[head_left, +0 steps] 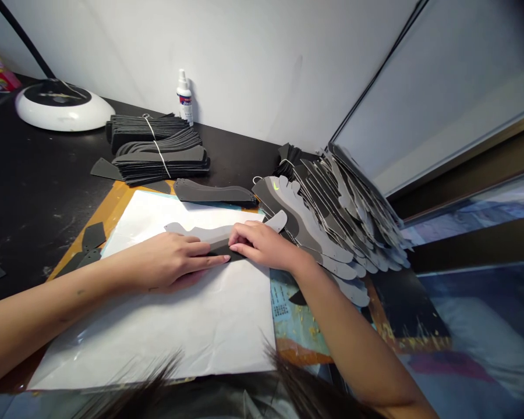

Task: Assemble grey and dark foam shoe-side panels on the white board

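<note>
A light grey, wavy-edged cut piece [220, 233] lies on the white paper sheet [170, 331], with a dark grey strip [220, 249] along its near side. My left hand [174, 262] lies flat over the left part of both, its fingers stretched out and the index fingertip on the strip. Curled fingers and thumb of my right hand [259, 241] close on the strip's edge, farther right. The light piece's rounded right end [277, 221] sticks out beyond that hand. Part of both pieces is hidden under my hands.
Behind the paper lie a dark curved stack [213, 192] and tied bundles [157, 154]. A fanned pile of grey pieces [332, 215] stands at right. Farther back are a white spray bottle [184, 99] and a lamp base [63, 110]. Dark scraps [94, 237] lie at left.
</note>
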Action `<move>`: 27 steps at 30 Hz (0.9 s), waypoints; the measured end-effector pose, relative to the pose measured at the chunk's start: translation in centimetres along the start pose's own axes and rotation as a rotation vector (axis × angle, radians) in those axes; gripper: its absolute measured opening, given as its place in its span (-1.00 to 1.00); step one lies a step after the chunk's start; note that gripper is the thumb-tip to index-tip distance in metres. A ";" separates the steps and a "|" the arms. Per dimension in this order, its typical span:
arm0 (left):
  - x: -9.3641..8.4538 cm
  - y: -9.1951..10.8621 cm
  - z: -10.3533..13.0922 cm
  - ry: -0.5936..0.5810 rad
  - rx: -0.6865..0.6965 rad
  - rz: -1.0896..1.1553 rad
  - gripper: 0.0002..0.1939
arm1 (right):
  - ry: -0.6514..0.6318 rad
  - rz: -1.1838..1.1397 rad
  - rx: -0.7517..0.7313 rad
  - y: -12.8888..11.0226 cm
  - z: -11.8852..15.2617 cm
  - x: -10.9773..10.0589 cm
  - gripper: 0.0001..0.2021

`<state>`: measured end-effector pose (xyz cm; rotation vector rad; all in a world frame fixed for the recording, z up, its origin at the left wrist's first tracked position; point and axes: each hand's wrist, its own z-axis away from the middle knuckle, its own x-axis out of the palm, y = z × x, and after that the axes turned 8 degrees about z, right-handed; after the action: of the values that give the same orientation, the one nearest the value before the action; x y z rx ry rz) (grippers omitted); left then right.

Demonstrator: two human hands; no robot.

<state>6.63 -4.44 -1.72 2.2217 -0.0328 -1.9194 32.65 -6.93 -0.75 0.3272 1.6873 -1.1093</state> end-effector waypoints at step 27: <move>-0.1 -0.1 0.1 0.031 -0.021 0.066 -0.53 | -0.043 0.057 0.042 0.6 0.7 -1.2 -0.91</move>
<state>6.52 -4.30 -1.62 2.2075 -0.0801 -1.8424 33.96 -6.82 0.00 0.3737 1.6094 -1.1037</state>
